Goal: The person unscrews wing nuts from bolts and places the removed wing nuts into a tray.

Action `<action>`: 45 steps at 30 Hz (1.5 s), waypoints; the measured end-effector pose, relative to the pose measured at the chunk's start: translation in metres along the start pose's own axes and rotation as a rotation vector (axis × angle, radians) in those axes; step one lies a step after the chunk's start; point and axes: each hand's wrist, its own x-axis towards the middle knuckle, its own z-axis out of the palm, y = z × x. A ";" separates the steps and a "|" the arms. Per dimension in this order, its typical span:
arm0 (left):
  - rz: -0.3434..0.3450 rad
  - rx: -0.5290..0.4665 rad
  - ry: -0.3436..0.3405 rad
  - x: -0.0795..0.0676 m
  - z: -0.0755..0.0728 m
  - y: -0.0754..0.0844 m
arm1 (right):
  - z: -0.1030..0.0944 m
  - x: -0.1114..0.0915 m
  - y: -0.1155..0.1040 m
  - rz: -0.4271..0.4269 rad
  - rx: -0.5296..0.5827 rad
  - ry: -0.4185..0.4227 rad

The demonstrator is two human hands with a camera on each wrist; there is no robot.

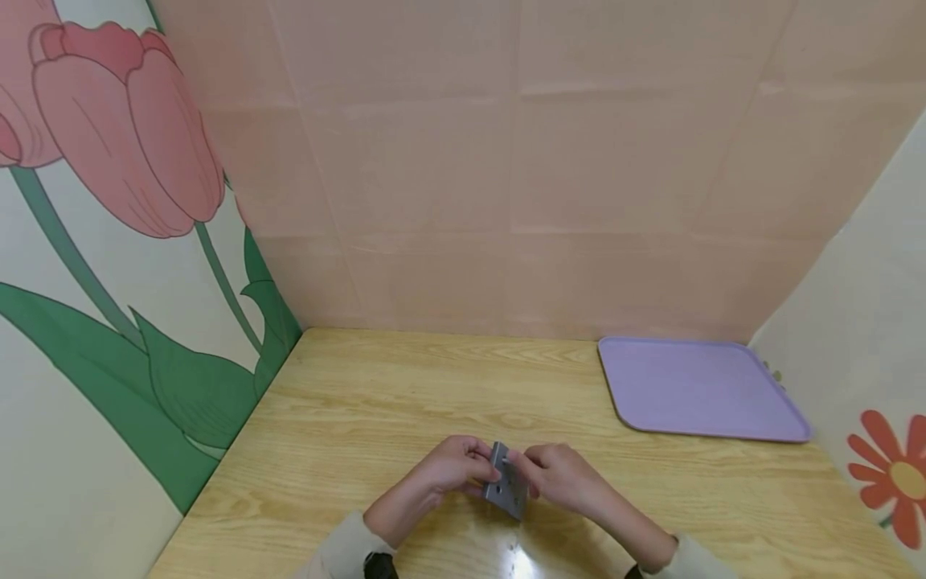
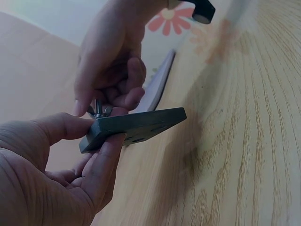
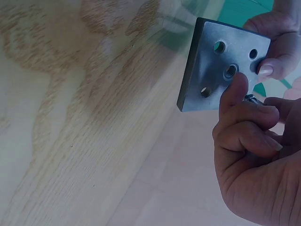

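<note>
A square grey metal plate with several round holes is held tilted over the table. My left hand pinches it near one corner, thumb on one face and fingers on the other. From a corner of the plate stands a small wing screw in the left wrist view. My right hand has its thumb and fingers around this wing screw. In the right wrist view, the right index fingertip lies beside the threaded middle hole of the plate, and the screw is partly hidden by fingers.
A lilac tray lies at the back right of the wood-grain table. A pinkish-tan backdrop rises behind the table. Flower-printed panels stand along the left and right sides.
</note>
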 end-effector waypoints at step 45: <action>0.012 0.015 0.008 0.000 -0.001 0.000 | 0.001 -0.005 -0.008 -0.209 -0.269 0.216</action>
